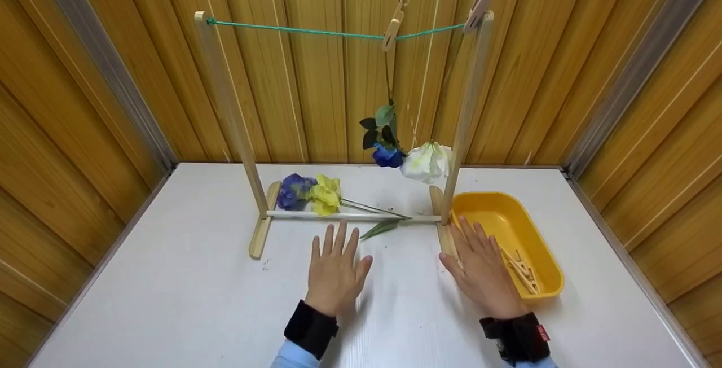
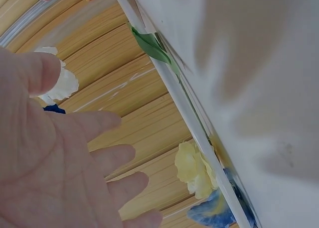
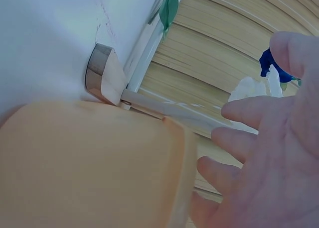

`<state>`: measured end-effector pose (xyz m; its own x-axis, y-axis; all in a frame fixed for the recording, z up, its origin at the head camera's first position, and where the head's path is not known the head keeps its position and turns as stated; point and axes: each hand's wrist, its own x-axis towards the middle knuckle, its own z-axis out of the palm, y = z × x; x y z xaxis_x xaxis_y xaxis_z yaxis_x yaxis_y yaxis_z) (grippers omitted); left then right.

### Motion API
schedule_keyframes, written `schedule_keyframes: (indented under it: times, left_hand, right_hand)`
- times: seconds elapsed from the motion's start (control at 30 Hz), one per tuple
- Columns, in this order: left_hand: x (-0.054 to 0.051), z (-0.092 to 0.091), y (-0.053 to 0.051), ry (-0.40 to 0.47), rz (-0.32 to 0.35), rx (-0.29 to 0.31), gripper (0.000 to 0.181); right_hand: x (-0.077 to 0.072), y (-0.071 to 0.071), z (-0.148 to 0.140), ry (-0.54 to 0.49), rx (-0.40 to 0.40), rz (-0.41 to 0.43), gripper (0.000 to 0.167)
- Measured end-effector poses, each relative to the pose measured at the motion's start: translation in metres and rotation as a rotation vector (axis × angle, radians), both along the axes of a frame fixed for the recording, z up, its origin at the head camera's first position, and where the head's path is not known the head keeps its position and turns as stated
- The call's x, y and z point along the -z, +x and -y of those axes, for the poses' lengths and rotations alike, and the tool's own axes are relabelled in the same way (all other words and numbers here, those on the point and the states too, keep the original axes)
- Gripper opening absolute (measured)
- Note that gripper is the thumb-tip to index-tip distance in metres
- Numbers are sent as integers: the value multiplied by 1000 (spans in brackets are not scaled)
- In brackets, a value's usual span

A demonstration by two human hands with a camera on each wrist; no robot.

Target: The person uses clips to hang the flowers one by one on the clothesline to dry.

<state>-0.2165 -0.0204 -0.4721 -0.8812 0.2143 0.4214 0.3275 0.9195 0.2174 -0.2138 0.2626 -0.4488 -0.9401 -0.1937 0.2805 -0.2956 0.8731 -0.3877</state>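
Observation:
My left hand [image 1: 337, 275] hovers over the white table in front of the rack's lower bar [image 1: 350, 217], fingers spread and palm bare. To the right, my right hand [image 1: 484, 269] is held with straight fingers beside the yellow basket [image 1: 555, 277], partly covering its left rim; nothing is in it. A purple flower [image 1: 293, 192] and a yellow flower [image 1: 325, 194] lie across the lower bar, with a green leaf [image 1: 381, 228] near their stems. From the green string [image 1: 299, 30] hang a blue rose [image 1: 387, 155] and a white flower [image 1: 427, 162], upside down.
A beige clothespin [image 1: 393, 26] grips the blue rose's stem; a pinkish clothespin [image 1: 478, 12] sits by the right post [image 1: 465, 114]. Several wooden clothespins [image 1: 522, 272] lie in the basket. The left post [image 1: 232, 114] stands on a wooden foot [image 1: 260, 235]. Wood-patterned panels [image 1: 316, 103] close off the back.

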Motion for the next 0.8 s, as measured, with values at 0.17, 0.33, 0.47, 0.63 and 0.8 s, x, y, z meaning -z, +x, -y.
schedule_keyframes:
  times: [0.17,0.33,0.47,0.63,0.8]
  left_hand:
    - [1,-8,2,-28,13,10,57]
    - [-2,-21,3,-83,40,19,59]
    - [-7,-35,5,-139,66,28,61]
    - [-14,-52,4,-165,87,58,61]
    - [-19,-67,4,-156,97,108,62]
  right_hand:
    - [-3,1,-8,21,16,37,64]
    - [-8,2,-20,19,35,78,66]
    - [-11,-1,-30,9,46,126,70]
    - [-14,-3,-43,1,64,154,70]
    - [-16,-6,-56,-17,76,192,71]
